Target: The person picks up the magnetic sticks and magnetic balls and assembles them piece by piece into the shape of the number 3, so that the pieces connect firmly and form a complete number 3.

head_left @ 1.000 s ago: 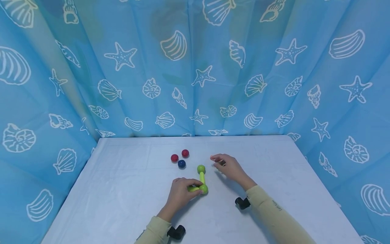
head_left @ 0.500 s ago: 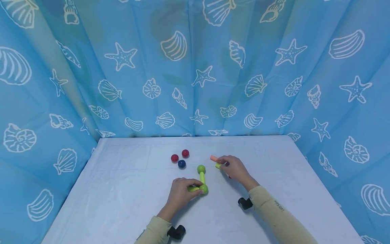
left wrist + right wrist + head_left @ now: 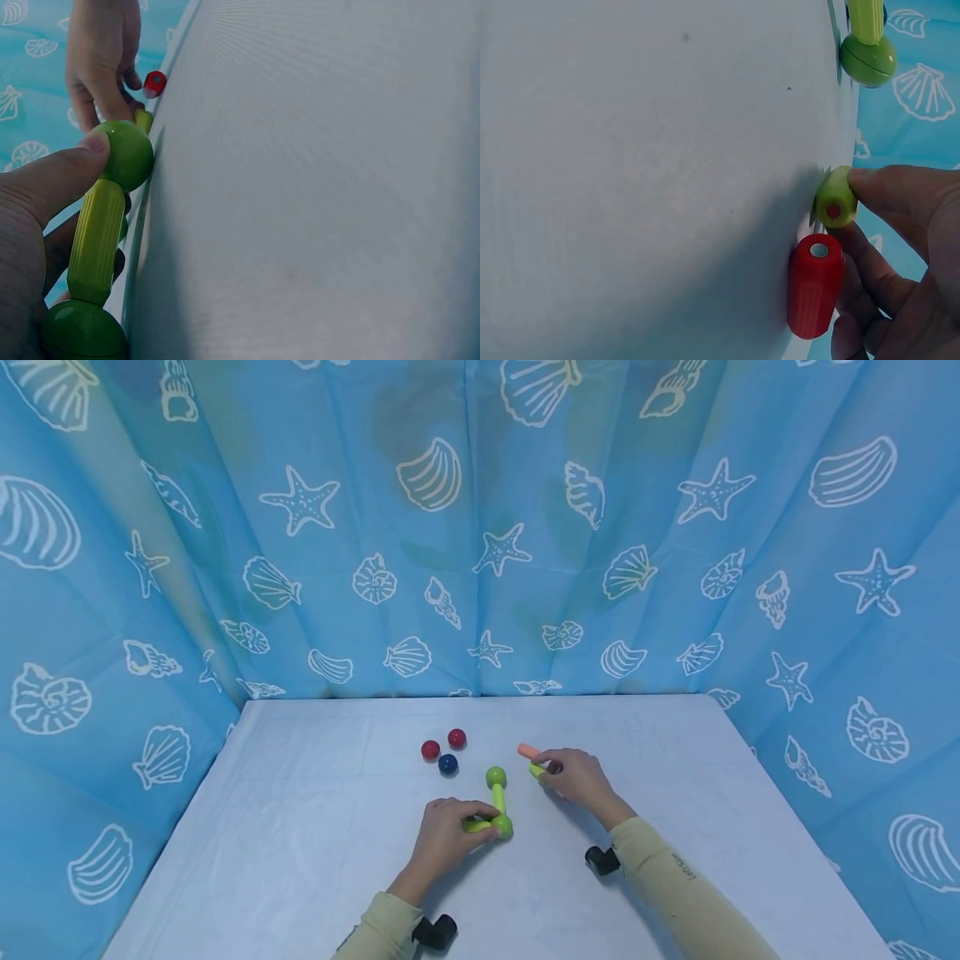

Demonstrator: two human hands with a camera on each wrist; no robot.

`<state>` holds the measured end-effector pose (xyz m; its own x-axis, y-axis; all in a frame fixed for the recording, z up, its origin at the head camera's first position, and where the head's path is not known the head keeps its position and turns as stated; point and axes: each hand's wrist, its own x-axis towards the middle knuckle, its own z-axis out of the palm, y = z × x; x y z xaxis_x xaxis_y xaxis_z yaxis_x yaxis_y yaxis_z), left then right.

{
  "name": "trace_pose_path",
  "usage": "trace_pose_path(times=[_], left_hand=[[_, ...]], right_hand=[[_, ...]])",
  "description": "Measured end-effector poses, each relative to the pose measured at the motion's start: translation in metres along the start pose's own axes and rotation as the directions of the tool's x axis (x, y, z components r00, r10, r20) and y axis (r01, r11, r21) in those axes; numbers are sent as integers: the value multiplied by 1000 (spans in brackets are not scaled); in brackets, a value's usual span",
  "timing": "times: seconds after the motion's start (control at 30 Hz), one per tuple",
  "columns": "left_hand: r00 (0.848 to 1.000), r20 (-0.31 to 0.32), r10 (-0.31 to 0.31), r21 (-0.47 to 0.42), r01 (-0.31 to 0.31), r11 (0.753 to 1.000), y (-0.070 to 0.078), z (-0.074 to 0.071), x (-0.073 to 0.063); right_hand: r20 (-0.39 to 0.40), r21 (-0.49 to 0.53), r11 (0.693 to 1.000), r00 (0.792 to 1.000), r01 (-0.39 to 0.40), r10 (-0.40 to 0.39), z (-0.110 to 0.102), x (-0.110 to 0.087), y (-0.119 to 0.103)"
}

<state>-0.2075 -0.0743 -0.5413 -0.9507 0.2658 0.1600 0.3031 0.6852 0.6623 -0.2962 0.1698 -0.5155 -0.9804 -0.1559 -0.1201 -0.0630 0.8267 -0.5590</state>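
My left hand [image 3: 446,831] holds a joined toy piece of green balls and yellow-green rods. In the left wrist view its thumb presses one ball [image 3: 129,156], with a ribbed rod [image 3: 96,240] running to another ball [image 3: 84,334]. A second rod [image 3: 498,798] leads to the far green ball [image 3: 496,777]. To the right, my right hand [image 3: 581,777] pinches a loose yellow-green rod [image 3: 835,196] between thumb and finger, low over the table. Beside that rod lies a red rod [image 3: 814,289], its end showing a silvery disc. An orange rod [image 3: 528,751] lies just beyond the fingers.
Two red balls, one at the left [image 3: 431,750] and one farther back [image 3: 457,738], sit near a dark blue ball [image 3: 447,765]. The white table [image 3: 300,827] is walled by a blue shell-print curtain [image 3: 480,602].
My right hand has shifted a little rightward and nearer, uncovering the orange rod. The yellow-green rod has come into view at its fingertips. My left hand keeps its place.
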Motion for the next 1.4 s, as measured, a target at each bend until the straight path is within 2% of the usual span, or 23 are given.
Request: trace_pose_path(times=[0.2,0.53,1.13,1.27,1.4], left_hand=[[1000,4,-7,-10,7,1000,-1,1,0],[1000,-2,-9,-11,9,1000,0,2,0],[1000,-10,3,-7,-3,1000,-1,2,1],[1000,-14,10,-13,-10,1000,-2,2,0],[1000,-16,16,-11,-17,1000,-1,1,0]], right_hand=[[-2,-130,990,999,53,-54,5,3,-5],[50,-166,984,997,60,-53,13,5,-19],[98,-92,995,995,38,-29,10,6,-24],[88,-67,997,996,34,-28,9,5,-24],[57,-28,998,996,64,-63,10,6,-23]])
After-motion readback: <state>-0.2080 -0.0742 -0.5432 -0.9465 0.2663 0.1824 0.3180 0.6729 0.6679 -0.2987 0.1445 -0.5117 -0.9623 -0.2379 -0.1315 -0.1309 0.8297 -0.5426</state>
